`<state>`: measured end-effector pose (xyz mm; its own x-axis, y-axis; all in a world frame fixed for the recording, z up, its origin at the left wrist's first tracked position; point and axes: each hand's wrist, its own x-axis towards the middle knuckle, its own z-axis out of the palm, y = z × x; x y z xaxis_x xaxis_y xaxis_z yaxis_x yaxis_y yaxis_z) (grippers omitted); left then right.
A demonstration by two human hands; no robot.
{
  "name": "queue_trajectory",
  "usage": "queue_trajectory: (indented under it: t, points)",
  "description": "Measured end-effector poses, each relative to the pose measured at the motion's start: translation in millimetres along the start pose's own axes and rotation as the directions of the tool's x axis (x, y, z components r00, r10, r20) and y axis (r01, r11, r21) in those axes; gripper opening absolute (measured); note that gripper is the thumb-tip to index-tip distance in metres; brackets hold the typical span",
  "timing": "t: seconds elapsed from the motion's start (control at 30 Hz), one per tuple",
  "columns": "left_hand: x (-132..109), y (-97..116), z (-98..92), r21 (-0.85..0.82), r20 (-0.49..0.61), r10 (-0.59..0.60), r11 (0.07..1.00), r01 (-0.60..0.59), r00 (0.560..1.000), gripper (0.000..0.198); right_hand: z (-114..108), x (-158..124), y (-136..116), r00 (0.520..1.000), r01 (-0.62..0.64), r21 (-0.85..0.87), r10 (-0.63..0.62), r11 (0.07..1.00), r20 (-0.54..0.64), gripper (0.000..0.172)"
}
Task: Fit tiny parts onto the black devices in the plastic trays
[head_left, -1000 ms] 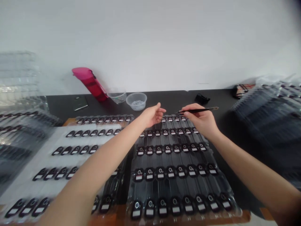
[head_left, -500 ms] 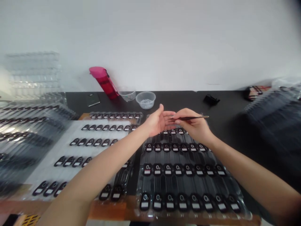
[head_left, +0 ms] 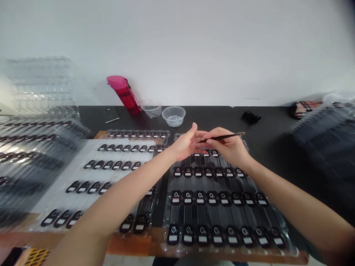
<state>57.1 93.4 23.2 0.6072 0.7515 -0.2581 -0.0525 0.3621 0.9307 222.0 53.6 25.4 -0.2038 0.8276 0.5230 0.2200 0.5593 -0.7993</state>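
"Counting what, front to back?"

"Black oval devices, each with a ring and white label, in rows across a clear plastic tray. No empty pocket shows, though the far row sits partly behind the hands."

"And the hands?"

"The right hand pinches slim black tweezers, tips just beside the open left hand, its fingers relaxed. Anything tiny there? Cannot tell."

"Beyond?"

"A second tray of devices at left, then a clear tub of small pale bits and a pink-capped bottle leaning on the wall."
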Motion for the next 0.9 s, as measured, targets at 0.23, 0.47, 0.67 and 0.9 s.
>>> queue_trajectory:
  t: [0.23, 0.47, 0.67, 0.9]
  points:
    - [1.1, -3.1, -4.4, -0.009, 0.036, 0.065, 0.998, -0.064, 0.997, 0.068, -4.9, -0.8, -1.8, 1.000, 0.009, -0.029, -0.009, 1.000, -0.023, 0.010]
    - [19.9, -3.1, -34.4, 0.832, -0.187, 0.460, 0.544, -0.109, 0.868, 0.026, -4.3, 7.9, 24.9, 0.989, -0.116, -0.052, 0.111, 0.992, -0.095, 0.011]
    - [42.3, -3.8, -44.2, 0.984, -0.144, 0.418, 0.160, 0.084, 0.897, 0.031, 4.5, 21.7, 65.5, 0.985, -0.156, -0.186, 0.139, 0.970, -0.099, 0.013]
    - [60.6, -6.3, -37.4, 0.978, -0.210, 0.307, 0.070, 0.198, 0.928, 0.033, 7.2, 25.1, 79.0, 0.989, -0.141, -0.271, 0.124, 0.952, -0.079, 0.014]
